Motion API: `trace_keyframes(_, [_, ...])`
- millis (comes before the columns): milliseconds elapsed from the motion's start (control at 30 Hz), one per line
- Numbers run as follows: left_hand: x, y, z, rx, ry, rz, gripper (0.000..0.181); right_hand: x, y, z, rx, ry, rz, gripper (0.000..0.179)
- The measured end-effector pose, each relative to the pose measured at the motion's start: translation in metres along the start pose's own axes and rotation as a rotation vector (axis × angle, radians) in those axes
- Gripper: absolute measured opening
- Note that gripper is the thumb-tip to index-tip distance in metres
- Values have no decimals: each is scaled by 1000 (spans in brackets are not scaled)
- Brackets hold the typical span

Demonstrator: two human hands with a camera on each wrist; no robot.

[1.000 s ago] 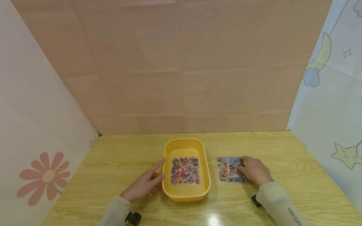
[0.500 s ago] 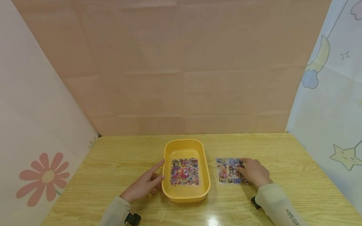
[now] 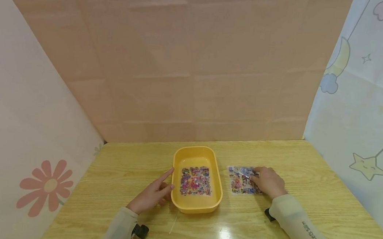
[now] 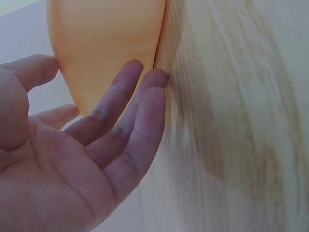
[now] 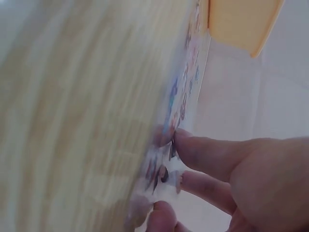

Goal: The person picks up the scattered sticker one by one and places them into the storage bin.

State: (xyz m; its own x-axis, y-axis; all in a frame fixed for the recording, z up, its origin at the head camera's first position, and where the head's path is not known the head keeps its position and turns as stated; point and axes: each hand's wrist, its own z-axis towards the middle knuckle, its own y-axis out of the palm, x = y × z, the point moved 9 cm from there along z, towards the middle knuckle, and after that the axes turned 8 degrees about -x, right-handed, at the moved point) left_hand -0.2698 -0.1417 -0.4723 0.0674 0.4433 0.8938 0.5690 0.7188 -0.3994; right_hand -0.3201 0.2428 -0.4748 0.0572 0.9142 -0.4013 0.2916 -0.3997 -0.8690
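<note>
A yellow rectangular tray (image 3: 195, 210) stands on the table, with one colourful sticker sheet (image 3: 195, 182) lying flat inside it. My left hand (image 3: 152, 195) touches the tray's left side. In the left wrist view, the thumb and index fingertips meet the tray's rim, while the other fingers are loosely bent beside its wall. To the right of the tray lies a second clear sticker sheet (image 3: 240, 181) with cartoon prints. My right hand (image 3: 268, 181) holds this sheet by its right part, thumb on top; the hand covers that end. The right wrist view shows the thumb and fingers about its edge.
The wooden table (image 3: 129, 174) meets a pinkish-brown backdrop (image 3: 194, 79) at the back. Printed white cloths hang at the left and right. A thin pale strip (image 3: 174, 222) lies before the tray. Both wrists wear black bands.
The sticker sheet under my right hand has shifted very slightly left, and its left part catches the light differently. My left hand and the tray look the same.
</note>
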Motion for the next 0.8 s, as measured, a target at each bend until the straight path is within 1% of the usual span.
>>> trace_keyframes(133, [-2, -1, 0, 2, -9, 7, 68, 0, 0, 1, 2, 5, 45, 51])
trace_keyframes(267, [-2, -2, 1, 2, -9, 8, 69, 2, 1, 2, -20, 16, 103, 54])
trace_keyframes(400, [-1, -3, 0, -5, -1, -2, 69, 4, -3, 2, -6, -10, 124, 62])
trace_keyframes(533, [-1, -3, 0, -8, -7, -6, 68, 7, -7, 2, 5, -22, 154, 69])
trace_keyframes(600, [-1, -3, 0, -6, -10, 2, 67, 9, -7, 3, 0, -17, 172, 66])
trace_keyframes(800, [-2, -2, 0, 3, -18, 11, 66, 11, -8, 2, -9, -31, 230, 49])
